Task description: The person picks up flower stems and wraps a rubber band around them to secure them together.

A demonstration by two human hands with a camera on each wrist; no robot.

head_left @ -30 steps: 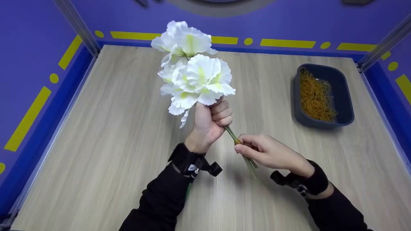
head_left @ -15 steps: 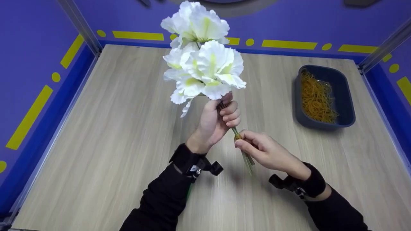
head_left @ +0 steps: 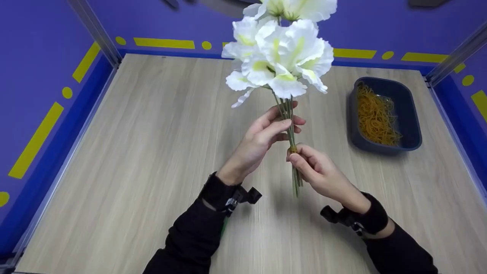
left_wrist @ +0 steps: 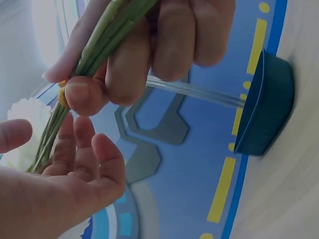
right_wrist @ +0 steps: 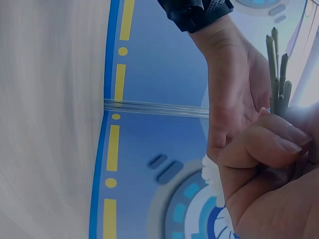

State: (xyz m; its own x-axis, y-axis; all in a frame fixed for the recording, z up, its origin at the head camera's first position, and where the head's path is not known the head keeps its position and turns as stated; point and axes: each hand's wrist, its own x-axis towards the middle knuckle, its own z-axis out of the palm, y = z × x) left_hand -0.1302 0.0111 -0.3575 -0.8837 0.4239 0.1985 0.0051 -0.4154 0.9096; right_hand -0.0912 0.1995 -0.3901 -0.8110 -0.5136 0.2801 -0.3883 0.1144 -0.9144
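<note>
A bunch of white artificial flowers (head_left: 283, 57) with yellow-green centres is held upright above the table (head_left: 152, 160). Thumb and fingers of my right hand (head_left: 323, 173) pinch the green stems (head_left: 296, 179) right at a yellow rubber band (head_left: 293, 149), which is wound round them. Higher up, my left hand (head_left: 253, 140) stands loosely about the stems, its thumb in front and its fingers extended behind. The left wrist view shows that hand's fingers relaxed, with the thumb apart from them. Cut stem ends (right_wrist: 279, 79) stick out past my right hand in the right wrist view.
At the back right of the table stands a dark blue-grey bin (head_left: 410, 118) with a heap of yellow rubber bands (head_left: 374, 118) in it. Blue panels (head_left: 159, 23) with yellow marks enclose the table at the back and sides.
The flowers have swung up and to the right, so the stems stand nearly vertical. My left hand has loosened from its grip on the stems; my right hand keeps its pinch at the band.
</note>
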